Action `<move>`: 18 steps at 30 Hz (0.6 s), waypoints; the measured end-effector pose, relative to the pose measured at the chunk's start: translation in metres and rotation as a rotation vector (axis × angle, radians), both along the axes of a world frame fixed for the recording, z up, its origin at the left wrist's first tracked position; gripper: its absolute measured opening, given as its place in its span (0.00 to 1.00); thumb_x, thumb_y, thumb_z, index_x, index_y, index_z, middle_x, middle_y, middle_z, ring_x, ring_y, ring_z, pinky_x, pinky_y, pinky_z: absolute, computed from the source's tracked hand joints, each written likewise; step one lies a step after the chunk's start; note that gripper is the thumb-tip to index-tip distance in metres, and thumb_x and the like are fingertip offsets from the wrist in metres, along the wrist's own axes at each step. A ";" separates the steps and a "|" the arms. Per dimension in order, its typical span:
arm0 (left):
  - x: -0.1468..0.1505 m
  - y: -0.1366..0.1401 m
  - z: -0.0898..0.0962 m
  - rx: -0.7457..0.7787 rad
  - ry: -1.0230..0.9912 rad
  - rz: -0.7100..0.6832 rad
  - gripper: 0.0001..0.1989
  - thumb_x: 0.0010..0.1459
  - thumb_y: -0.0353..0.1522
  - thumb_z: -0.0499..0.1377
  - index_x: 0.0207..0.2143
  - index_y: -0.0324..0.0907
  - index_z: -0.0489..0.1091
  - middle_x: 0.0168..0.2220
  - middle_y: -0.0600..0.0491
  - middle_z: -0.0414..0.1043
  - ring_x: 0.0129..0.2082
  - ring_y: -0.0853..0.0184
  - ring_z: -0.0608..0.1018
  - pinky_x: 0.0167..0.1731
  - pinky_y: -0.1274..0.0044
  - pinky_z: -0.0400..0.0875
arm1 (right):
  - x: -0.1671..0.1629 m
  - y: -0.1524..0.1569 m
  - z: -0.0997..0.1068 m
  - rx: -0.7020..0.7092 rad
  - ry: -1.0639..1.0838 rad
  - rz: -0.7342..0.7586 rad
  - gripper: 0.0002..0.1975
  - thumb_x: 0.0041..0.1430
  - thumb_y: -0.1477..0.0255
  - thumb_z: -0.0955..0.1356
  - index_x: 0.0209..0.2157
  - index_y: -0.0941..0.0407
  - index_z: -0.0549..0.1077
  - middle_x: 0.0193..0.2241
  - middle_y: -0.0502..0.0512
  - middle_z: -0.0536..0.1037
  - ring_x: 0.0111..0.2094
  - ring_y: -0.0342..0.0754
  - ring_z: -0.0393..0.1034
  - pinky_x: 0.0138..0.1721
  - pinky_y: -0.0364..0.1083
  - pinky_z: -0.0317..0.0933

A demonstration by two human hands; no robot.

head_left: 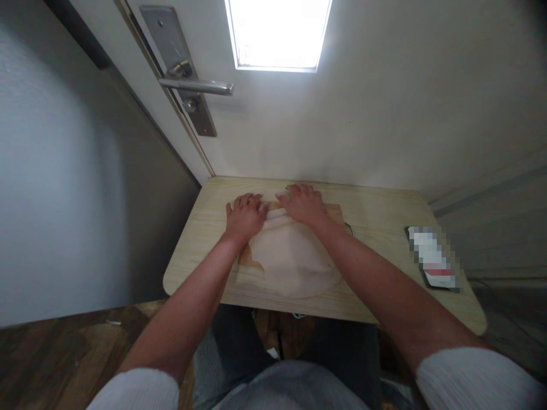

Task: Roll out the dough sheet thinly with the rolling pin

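Observation:
A thin pale beige sheet with a rounded, uneven lower edge lies on the wooden table. Its material I cannot make out. Beneath it, pieces of a tan-brown sheet show at the far edge and at the left. Palm down, my left hand rests at the far left corner of the sheets, fingers apart. My right hand presses on their far edge, its fingers spread and pointing away from me. Between the two hands, the pale sheet's far edge shows a fold or ridge.
On the table's right side lies a phone with a blurred screen. A thin dark loop pokes out beside my right wrist. The light wooden table stands against a door with a metal handle and a bright window.

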State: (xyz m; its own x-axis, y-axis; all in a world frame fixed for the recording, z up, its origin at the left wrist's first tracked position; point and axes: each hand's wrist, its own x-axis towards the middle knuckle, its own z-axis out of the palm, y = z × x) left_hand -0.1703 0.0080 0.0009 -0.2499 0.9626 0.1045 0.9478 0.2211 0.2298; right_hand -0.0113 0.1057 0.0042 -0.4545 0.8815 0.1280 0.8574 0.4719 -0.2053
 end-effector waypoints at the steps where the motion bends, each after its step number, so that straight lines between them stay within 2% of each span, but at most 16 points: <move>1: 0.000 0.000 0.000 0.001 0.000 0.003 0.25 0.69 0.45 0.43 0.62 0.49 0.64 0.64 0.46 0.63 0.63 0.51 0.63 0.61 0.48 0.54 | 0.000 0.001 -0.001 0.002 0.005 -0.002 0.30 0.67 0.50 0.57 0.56 0.57 0.71 0.54 0.66 0.74 0.56 0.63 0.64 0.54 0.58 0.55; 8: 0.010 -0.015 0.004 0.067 0.028 -0.025 0.24 0.70 0.44 0.42 0.60 0.47 0.65 0.63 0.45 0.64 0.62 0.54 0.64 0.61 0.54 0.55 | 0.006 -0.011 -0.006 0.068 0.047 -0.014 0.28 0.69 0.53 0.57 0.59 0.56 0.69 0.59 0.64 0.70 0.59 0.62 0.60 0.58 0.60 0.49; 13: 0.020 -0.052 0.006 0.148 -0.013 -0.133 0.22 0.68 0.44 0.49 0.57 0.45 0.67 0.58 0.46 0.69 0.58 0.58 0.68 0.60 0.64 0.58 | 0.030 -0.042 -0.010 0.117 0.035 0.002 0.26 0.70 0.57 0.57 0.61 0.55 0.66 0.62 0.62 0.67 0.62 0.61 0.55 0.62 0.62 0.42; 15: 0.022 -0.069 0.007 0.149 -0.030 -0.157 0.21 0.64 0.46 0.55 0.54 0.46 0.70 0.54 0.47 0.72 0.55 0.57 0.70 0.56 0.65 0.62 | 0.041 -0.054 -0.013 0.112 0.015 0.001 0.26 0.70 0.59 0.57 0.62 0.55 0.65 0.64 0.61 0.64 0.65 0.62 0.52 0.63 0.64 0.40; 18: 0.025 -0.093 0.007 0.112 -0.017 -0.198 0.16 0.62 0.43 0.59 0.49 0.47 0.72 0.49 0.48 0.74 0.51 0.56 0.71 0.52 0.64 0.63 | 0.052 -0.069 -0.017 0.103 0.012 -0.030 0.27 0.70 0.59 0.57 0.64 0.58 0.62 0.65 0.63 0.63 0.66 0.63 0.51 0.63 0.64 0.40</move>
